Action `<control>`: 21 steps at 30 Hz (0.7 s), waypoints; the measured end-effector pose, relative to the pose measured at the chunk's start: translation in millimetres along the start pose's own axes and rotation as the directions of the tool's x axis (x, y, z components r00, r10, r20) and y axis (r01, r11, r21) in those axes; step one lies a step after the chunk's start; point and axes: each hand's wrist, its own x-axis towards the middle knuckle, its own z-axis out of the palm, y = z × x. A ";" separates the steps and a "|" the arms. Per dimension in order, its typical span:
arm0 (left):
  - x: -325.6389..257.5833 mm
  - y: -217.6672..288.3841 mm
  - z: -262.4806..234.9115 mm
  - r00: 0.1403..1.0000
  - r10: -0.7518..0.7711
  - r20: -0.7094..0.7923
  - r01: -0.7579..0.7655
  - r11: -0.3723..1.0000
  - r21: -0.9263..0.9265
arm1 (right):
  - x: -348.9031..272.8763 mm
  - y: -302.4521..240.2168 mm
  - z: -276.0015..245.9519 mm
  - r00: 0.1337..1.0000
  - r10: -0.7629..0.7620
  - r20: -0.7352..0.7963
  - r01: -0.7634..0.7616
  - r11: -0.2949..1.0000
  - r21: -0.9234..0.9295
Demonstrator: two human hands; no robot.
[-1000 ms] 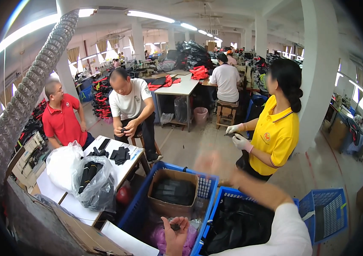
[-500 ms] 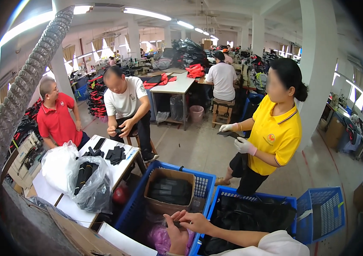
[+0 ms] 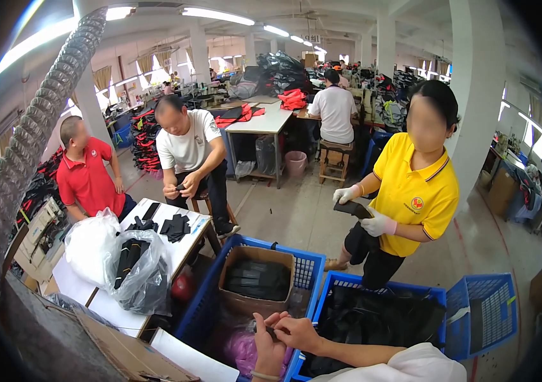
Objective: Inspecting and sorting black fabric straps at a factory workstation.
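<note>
Near the lower edge, my left hand (image 3: 269, 349) is turned palm up with a small dark piece (image 3: 271, 333) in it. My right hand (image 3: 301, 335) reaches in from the right and pinches at the same piece. Its exact kind is too small to make out. Both hands are over the near side of a blue plastic crate (image 3: 309, 267). Inside that crate stands a cardboard box (image 3: 255, 253) full of black strips, with a pink-purple plastic bag (image 3: 242, 352) nearer me. To the right, a second blue crate (image 3: 385, 288) holds a heap of black material.
A white table (image 3: 191, 224) at left carries black pieces and plastic bags (image 3: 134, 267). A person in yellow (image 3: 420, 191), gloved, holds a black piece. Another in white (image 3: 188, 146) handles a small dark piece; one in red (image 3: 86, 169) is beside them. A blue basket (image 3: 481, 312) is far right.
My hands have shifted slightly right and down in the picture, still at the small dark piece. The person in yellow has turned toward me and raised the black piece flatter.
</note>
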 end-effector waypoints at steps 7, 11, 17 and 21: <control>0.8 2.5 -5.0 0.989 -0.094 0.113 0.080 0.989 0.124 | 3.5 0.1 -1.1 0.804 0.506 0.313 -0.516 0.333 0.789; -0.3 -0.2 -2.6 0.995 -0.070 0.075 0.063 0.993 0.098 | 1.9 2.5 -3.5 0.709 0.519 0.477 -0.578 0.041 0.815; -1.1 -3.3 -9.4 0.997 0.072 -0.033 -0.072 0.997 -0.006 | 4.3 -8.3 -14.5 0.994 0.092 0.063 -0.107 0.952 0.288; 7.7 -8.1 -24.4 0.997 -0.075 -0.034 0.072 0.994 -0.084 | -1.6 1.7 -9.2 0.995 -0.100 -0.027 0.101 0.994 0.046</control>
